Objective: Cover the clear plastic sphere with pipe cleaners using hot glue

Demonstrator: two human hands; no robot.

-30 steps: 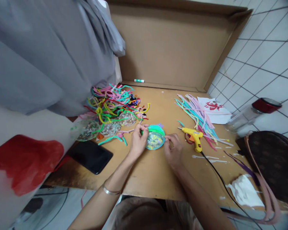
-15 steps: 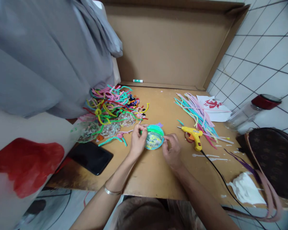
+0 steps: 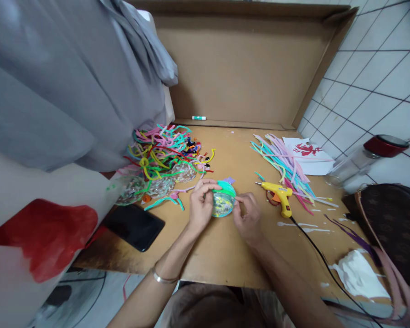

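Note:
A round, clear disc (image 3: 223, 207) filled with yellow and silvery bits is held over the table, edged in turquoise pipe cleaner. Bright green pipe cleaner (image 3: 224, 188) runs in bands across its upper part. My left hand (image 3: 201, 202) grips the disc at its left side, fingers bent over the green bands. At the right rim my right hand (image 3: 248, 213) pinches the edge between thumb and forefinger. Just behind the disc lies a small purple piece (image 3: 229, 180). To the right rests a yellow glue gun (image 3: 276, 193), its nozzle toward the disc.
Tangled pipe cleaners (image 3: 160, 150) and similar clear discs (image 3: 160, 186) lie left, above a black phone (image 3: 136, 226). Straight pipe cleaners (image 3: 283, 161), a bottle (image 3: 355, 161), a brown bag (image 3: 389, 228) and crumpled tissue (image 3: 360, 275) occupy the right. A cardboard panel (image 3: 246, 68) stands behind.
My left fingers have shifted up and over the green bands of the disc. My right hand keeps its pinch at the rim. The whole view has moved slightly.

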